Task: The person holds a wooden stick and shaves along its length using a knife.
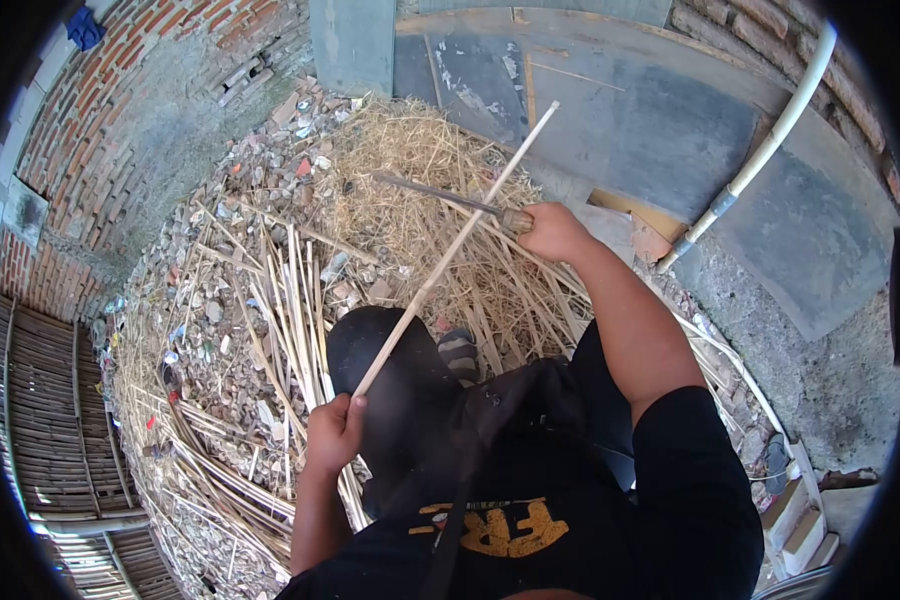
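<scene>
My left hand [334, 432] is closed around the lower end of a long pale bamboo strip [438, 268], which slants up and away to the right across my knee. In my right hand [556, 233] is the wooden handle of a long-bladed knife [432, 192]. Its dark blade points left and crosses the bamboo strip near the handle; whether the edge touches the strip I cannot tell. Below the crossing lies a heap of thin shavings [395, 150]. Beside my left knee several split bamboo strips [295, 300] lie on the ground.
Rubble and stones [215, 310] cover the ground to the left. A brick wall [120, 110] rises behind it, with a slatted bamboo panel [45, 400] at far left. Grey boards [630, 110] lean at the back right. A pale pipe [770, 150] stands before them.
</scene>
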The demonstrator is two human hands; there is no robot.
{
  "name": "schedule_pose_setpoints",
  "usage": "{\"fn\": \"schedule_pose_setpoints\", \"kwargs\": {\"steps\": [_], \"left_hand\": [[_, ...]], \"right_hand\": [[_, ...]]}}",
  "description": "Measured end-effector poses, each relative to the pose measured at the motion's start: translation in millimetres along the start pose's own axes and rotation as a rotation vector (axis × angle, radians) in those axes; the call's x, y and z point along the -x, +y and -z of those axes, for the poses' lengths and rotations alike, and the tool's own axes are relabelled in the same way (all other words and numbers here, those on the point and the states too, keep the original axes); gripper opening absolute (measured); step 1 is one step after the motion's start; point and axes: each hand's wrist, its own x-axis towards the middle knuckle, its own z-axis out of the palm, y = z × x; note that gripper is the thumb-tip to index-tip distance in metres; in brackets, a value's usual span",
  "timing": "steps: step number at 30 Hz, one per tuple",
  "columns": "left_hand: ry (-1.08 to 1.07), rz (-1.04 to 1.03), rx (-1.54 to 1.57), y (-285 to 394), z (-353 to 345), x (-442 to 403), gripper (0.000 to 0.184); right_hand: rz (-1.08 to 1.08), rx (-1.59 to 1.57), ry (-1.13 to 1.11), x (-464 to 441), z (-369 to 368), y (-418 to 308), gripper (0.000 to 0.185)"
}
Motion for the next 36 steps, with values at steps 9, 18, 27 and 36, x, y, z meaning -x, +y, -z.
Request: {"fn": "schedule_pose_setpoints", "kwargs": {"steps": [9, 18, 27, 36], "left_hand": [[0.001, 0.005, 0.045, -3.9, 0.0, 2.0, 0.052], [0.037, -0.048, -0.026, -4.5, -3.6, 3.4, 0.049], [0.001, -0.009, 0.029, -11.7, -1.9, 0.9, 0.051], [-0.011, 0.001, 0.081, -9.6, -0.5, 0.9, 0.050]], "right_hand": [[0.157, 0.156, 0.159, 22.8, 7.5, -28.9, 0.025], [0.084, 0.180, 0.158, -11.3, 1.7, 20.6, 0.028], [0.101, 0.169, 0.152, 17.6, 8.2, -23.3, 0.032], [0.323, 0.293, 0.017, 34.9, 10.2, -40.9, 0.027]]}}
